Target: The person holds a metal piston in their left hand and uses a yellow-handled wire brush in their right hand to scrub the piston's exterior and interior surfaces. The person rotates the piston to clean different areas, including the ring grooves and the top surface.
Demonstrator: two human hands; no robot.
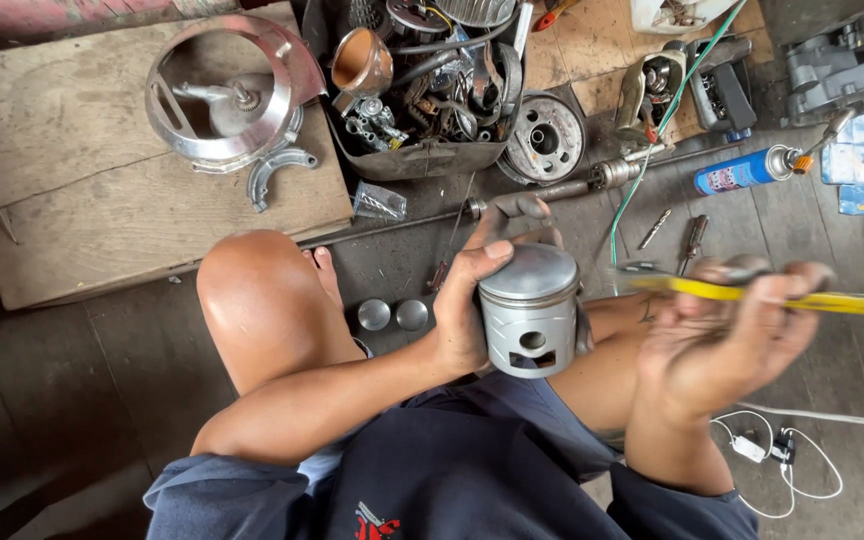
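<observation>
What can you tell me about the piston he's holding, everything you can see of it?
The piston is a short grey metal cylinder, dull and a little grimy, with a flat, slightly shiny crown. Ring grooves circle it just under the top, and the skirt shows a round pin hole with a cut-out below it. It is held upright above the lap, crown up. The left hand grips it from the side, thumb over the crown's edge, fingers behind. Nothing else touches it.

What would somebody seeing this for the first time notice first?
Probably the grey metal piston at centre frame, gripped in the left hand above the person's lap. Just right of it, the right hand holds a blurred yellow-handled tool. Beyond them, a box of metal parts sits on the floor beside a shiny round housing on a wooden board.
</observation>
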